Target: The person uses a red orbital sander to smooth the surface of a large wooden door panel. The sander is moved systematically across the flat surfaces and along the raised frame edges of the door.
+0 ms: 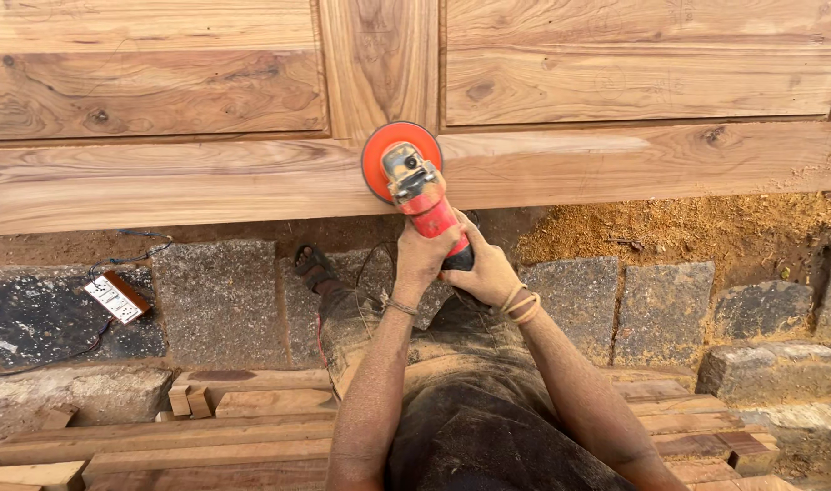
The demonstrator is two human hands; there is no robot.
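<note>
Against wooden door (pixel 206 182), both hands grip red sander (pixel 415 182).

My arms are bare to above the elbows, with no sleeves in view. A thin cord bracelet (pixel 400 307) circles my left wrist, and two tan bangles (pixel 522 303) sit on my right wrist. I'm wearing dark trousers (pixel 475 427) heavily dusted with sawdust, and a dark strapped sandal (pixel 312 265) on the one foot I can see.

Red sander (pixel 414 182), disc against wood panel (pixel 206 186)
</note>
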